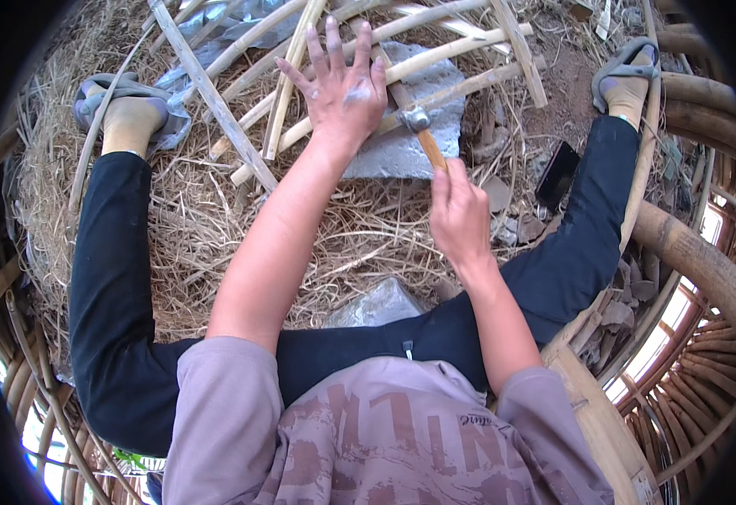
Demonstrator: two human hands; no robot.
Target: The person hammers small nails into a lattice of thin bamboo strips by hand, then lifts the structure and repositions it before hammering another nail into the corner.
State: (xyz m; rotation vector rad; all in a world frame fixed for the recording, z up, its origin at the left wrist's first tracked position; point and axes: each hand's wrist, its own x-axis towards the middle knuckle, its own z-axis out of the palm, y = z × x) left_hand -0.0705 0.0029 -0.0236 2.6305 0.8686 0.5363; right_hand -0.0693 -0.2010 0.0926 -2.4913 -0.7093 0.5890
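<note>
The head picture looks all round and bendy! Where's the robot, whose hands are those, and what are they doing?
There's no robot, just a person's two bare hands. The camera sits on that person's head and looks down, so you see what's in front of them. Its very wide lens bends straight things near the edge. The left hand is spread out over pale wooden strips. The right hand holds a hammer by its wooden handle. Under some strips lies a grey slab, with dry straw around it.
</note>
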